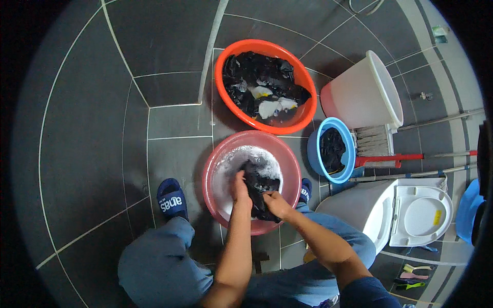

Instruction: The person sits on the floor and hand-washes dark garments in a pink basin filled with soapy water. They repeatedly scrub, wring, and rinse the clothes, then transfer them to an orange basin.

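Over the pink basin (210, 179) of sudsy water, the right hand (276, 204) has its fingers curled in on a bunch of black cloth (261, 183), pinching it near its lower right part. The left hand (242, 191) lies against the cloth's left edge — its fingers are partly hidden, so I cannot tell how far they close. Beyond the basin stands an orange tub (257, 124) of dark, wet fabric — a blue bucket (351, 154) sits to its right.

Cloth (258, 184): we've got black here!
Near basin (291, 177): pink, white suds (246, 153)
Far basin (309, 105): we see orange
Small tub (350, 153): blue
Tiles (177, 159): grey, white grid
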{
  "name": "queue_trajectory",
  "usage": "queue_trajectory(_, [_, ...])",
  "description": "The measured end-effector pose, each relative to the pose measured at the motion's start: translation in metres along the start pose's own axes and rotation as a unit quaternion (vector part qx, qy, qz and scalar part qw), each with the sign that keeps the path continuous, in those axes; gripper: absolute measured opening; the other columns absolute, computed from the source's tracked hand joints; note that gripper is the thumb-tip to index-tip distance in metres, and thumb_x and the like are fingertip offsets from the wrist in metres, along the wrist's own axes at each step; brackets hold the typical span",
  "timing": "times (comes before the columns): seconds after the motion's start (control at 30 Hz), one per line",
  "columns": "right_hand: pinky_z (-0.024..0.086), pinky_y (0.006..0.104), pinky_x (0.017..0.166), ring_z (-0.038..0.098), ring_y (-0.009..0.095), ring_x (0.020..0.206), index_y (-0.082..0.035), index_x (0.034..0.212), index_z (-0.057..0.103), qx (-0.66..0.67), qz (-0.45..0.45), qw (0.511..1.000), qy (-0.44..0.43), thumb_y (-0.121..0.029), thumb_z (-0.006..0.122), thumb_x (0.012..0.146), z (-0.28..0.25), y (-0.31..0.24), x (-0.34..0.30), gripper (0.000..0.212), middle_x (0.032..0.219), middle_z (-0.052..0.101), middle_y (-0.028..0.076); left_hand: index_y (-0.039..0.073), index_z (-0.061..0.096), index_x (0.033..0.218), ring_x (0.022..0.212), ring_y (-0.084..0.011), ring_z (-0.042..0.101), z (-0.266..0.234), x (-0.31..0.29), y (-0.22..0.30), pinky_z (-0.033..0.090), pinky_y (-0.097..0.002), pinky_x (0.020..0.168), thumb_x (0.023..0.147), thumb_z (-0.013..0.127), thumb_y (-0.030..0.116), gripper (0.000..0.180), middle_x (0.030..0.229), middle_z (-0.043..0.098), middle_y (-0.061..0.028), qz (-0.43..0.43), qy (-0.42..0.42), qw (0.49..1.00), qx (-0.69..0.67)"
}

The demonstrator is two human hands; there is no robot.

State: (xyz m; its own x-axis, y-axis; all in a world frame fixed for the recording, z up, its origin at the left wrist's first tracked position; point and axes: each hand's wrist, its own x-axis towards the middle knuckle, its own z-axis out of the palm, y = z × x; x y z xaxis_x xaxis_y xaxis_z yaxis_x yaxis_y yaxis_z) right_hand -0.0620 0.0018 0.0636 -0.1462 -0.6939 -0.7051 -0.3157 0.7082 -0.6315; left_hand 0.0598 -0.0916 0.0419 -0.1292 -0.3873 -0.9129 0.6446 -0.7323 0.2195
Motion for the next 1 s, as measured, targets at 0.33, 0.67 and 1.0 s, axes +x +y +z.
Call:
queue_trajectory(0.33, [0.048,0.0391,0.088,0.060,0.027,0.096,0.000,0.107,0.059,-0.027,-0.114,0.966,0.232,-0.021,0.062,0.087,-0.052,0.026,0.134,0.028,0.104,0.063,0.016,0.013,0.036,0.150,0.129,-0.0278,0.045,0.001,0.019,-0.016,0.034,-0.0380,0.109,0.089,0.063,0.022,0.067,0.146,0.041,-0.0157,0.199,0.019,0.980,0.010])
queue_trajectory(0.67, [0.048,0.0514,0.095,0.054,0.042,0.115,-0.006,0.110,0.058,-0.453,0.028,0.880,0.138,-0.034,0.055,0.096,0.018,0.049,0.169,0.031,0.131,0.052,0.020,0.016,0.038,0.150,0.098,-0.0177,0.057,-0.056,0.072,-0.038,0.045,-0.0263,0.085,0.088,0.065,0.012,0.068,0.108,0.065,-0.0101,0.140,-0.063,0.973,0.173])
queue_trajectory(1.0, [0.050,0.0356,0.078,0.063,0.025,0.083,-0.003,0.091,0.064,-0.048,-0.215,0.929,0.298,-0.012,0.068,0.078,0.012,-0.002,0.093,0.016,0.087,0.066,0.013,0.013,0.049,0.140,0.110,-0.0249,0.049,-0.038,0.056,-0.084,0.043,-0.0405,0.097,0.091,0.066,0.019,0.052,0.134,0.043,-0.0146,0.262,0.045,0.961,0.079])
